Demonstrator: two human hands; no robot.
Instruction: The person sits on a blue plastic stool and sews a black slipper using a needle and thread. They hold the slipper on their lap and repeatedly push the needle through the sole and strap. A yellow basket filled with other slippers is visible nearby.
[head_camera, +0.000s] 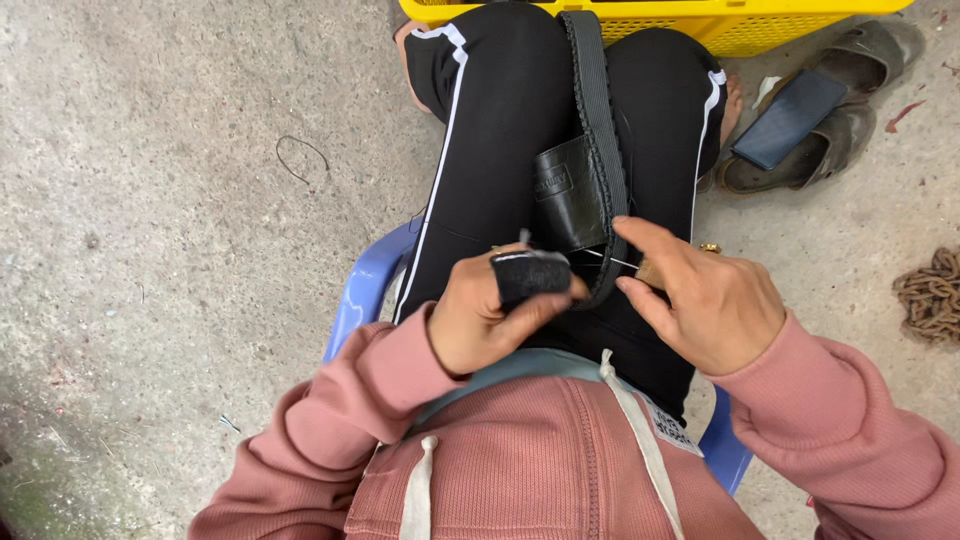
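A black sandal (592, 150) lies sole-edge up between my knees, its ribbed rim running down toward my lap. My left hand (490, 315), with a black wrap on one finger, pinches the sandal's near end. My right hand (705, 300) touches the rim with its forefinger and holds a thin needle or awl (612, 261) with a small wooden handle against the strap. A black strap piece (565, 195) sits beside the rim.
I sit on a blue plastic chair (365, 290) on a concrete floor. A yellow crate (740, 20) stands ahead of my knees. A worn sandal with a dark phone (790, 118) on it lies to the right, and a rusty chain (932, 295) further right.
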